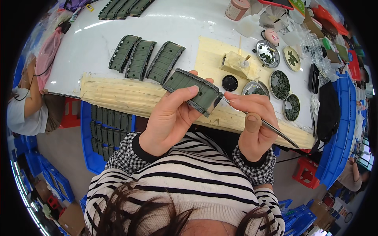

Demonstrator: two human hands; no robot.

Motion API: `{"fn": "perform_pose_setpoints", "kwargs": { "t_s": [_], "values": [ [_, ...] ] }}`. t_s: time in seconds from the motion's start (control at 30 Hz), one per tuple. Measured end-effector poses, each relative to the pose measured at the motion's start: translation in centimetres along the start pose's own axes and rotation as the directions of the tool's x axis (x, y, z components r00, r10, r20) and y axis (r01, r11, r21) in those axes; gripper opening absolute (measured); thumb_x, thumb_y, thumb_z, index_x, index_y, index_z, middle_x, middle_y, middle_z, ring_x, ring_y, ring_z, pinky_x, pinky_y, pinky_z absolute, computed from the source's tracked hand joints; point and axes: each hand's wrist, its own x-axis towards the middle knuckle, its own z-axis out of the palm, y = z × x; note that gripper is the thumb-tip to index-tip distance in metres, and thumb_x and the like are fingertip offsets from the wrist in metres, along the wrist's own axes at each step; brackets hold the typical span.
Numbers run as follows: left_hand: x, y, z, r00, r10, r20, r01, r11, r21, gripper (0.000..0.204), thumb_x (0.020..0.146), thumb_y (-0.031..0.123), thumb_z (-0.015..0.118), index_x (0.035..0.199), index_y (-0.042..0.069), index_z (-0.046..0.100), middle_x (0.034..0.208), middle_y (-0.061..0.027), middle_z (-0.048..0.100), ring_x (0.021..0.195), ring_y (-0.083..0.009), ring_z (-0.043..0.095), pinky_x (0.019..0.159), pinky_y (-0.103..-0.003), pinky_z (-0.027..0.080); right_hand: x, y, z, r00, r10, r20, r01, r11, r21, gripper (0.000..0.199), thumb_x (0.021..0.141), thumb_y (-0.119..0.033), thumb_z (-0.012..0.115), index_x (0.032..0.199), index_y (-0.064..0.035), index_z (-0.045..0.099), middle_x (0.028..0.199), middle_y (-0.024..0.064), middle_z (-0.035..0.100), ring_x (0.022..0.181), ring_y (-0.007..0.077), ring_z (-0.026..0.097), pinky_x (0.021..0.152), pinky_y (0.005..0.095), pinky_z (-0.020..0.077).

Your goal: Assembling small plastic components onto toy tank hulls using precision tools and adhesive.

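Far left, off the table's left edge: another person's arm and light sleeve (23, 102), seated, not engaged with the work. Below the table's near edge, left: blue crate (87, 149) stocked with dark green track pieces in rows.

On the white table (118, 35), left of centre: three green track sections (145, 59) laid side by side, apart from each other, slightly fanned. More of the same at the far edge (120, 8). Along the near edge: cream padding strip (114, 96), ribbed, worn.

Centre, above the near edge: left hand (169, 118) closed around a green track section (193, 90), thumb on top, fingers beneath, piece tilted down toward the right. End face of the piece turned to the tool.

Right of centre: right hand (254, 122) closed in a pinch on slim metal tweezers (267, 126), tip touching the right end of the held section; handle trailing toward the lower right. Whether the tip carries a small part: cannot tell.

Behind the hands: black round lid (229, 83), cream block with a stick upright in it (235, 63), several round metal dishes (279, 84) of small dark green parts near the right edge. Clutter of bags and packets at the far right corner.

Risks, as judged: slip of the tweezers tip off the section's end, caused by the tilted hold with no rest on the table; small part dropped to the floor, work held over the gap beyond the near edge; dishes knocked by the right elbow or tool handle, given their nearness.
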Motion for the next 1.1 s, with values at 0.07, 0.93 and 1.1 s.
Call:
{"fn": "perform_pose_setpoints", "kwargs": {
  "t_s": [0.07, 0.93, 1.1],
  "values": [
    [-0.01, -0.05, 0.10, 1.000, -0.005, -0.004, 0.005, 1.000, -0.001, 0.038, 0.094, 0.007, 0.052, 0.131, 0.004, 0.043, 0.129, -0.0181, 0.053, 0.113, -0.0213, 0.059, 0.095, -0.031, 0.053, 0.05, 0.13, -0.10, 1.000, -0.009, 0.013, 0.009, 1.000, -0.018, 0.018, 0.094, -0.011, 0.057, 0.102, 0.0005, 0.068, 0.103, 0.0150, 0.066, 0.090, 0.0215, 0.063, 0.079, 0.0292, 0.0497],
    [0.10, -0.27, 0.37, 1.000, -0.005, -0.021, 0.006, 1.000, 0.030, 0.038, 0.094, 0.008, 0.052, 0.130, 0.003, 0.044, 0.128, -0.0185, 0.054, 0.114, -0.0217, 0.058, 0.098, -0.033, 0.050, 0.35, 0.05, -0.40, 1.000, -0.011, 0.028, 0.012, 0.999, -0.053, 0.015, 0.093, -0.008, 0.059, 0.099, 0.0004, 0.069, 0.098, 0.0134, 0.067, 0.085, 0.0203, 0.064, 0.076, 0.0281, 0.0506],
    [0.10, -0.37, 0.30, 1.000, 0.007, -0.025, -0.006, 0.999, 0.052, 0.038, 0.094, 0.007, 0.052, 0.130, 0.003, 0.044, 0.128, -0.0183, 0.054, 0.113, -0.0212, 0.059, 0.096, -0.032, 0.050, 0.42, 0.00, -0.45, 0.999, -0.003, 0.047, 0.006, 0.997, -0.072, 0.013, 0.091, -0.005, 0.059, 0.098, 0.0004, 0.069, 0.097, 0.0134, 0.067, 0.084, 0.0198, 0.064, 0.075, 0.0275, 0.0507]
  ]
}}
